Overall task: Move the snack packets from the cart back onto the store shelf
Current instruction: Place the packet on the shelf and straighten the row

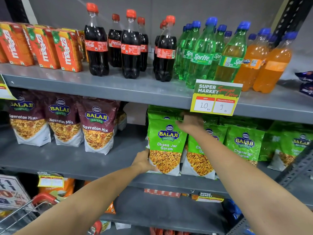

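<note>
Your left hand grips the lower left edge of a green packet, fingers pressed on its side; your right hand clasps its top right corner, fingers curled behind. The packet stands upright at the front of the middle shelf, touching more green packets on its right. Bare shelf lies open to its left, up to the maroon packets. The cart sits at lower left; its contents are unclear.

A shop, plainly a supermarket aisle: grey metal shelves stocked in rows with cola bottles, juice cartons and snack packets; a "Super Market" price tag clipped to the shelf edge (10 marked down to 9); a wire cart at lower left.
</note>
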